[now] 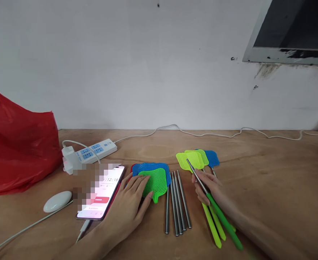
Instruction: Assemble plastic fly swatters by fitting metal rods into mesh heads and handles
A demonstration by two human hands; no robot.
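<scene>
My left hand (130, 204) lies flat with fingers stretched out on a pile of loose swatter heads, its fingertips touching the top green mesh head (155, 182); blue heads (150, 167) lie under it. My right hand (207, 187) is closed around a metal rod with a green handle (218, 211), its bare tip pointing up-left over the finished swatters. Those swatters, with yellow-green heads (191, 159) and one blue head (212, 157), lie under my right hand. Several bare metal rods (176, 204) rest side by side between my hands.
A phone (102, 193) with a lit screen lies left of my left hand, a cable plugged in. Behind it sits a white power strip (92, 151). A red plastic bag (16, 151) fills the left. A white oval object (57, 201) lies on the wooden table (269, 180).
</scene>
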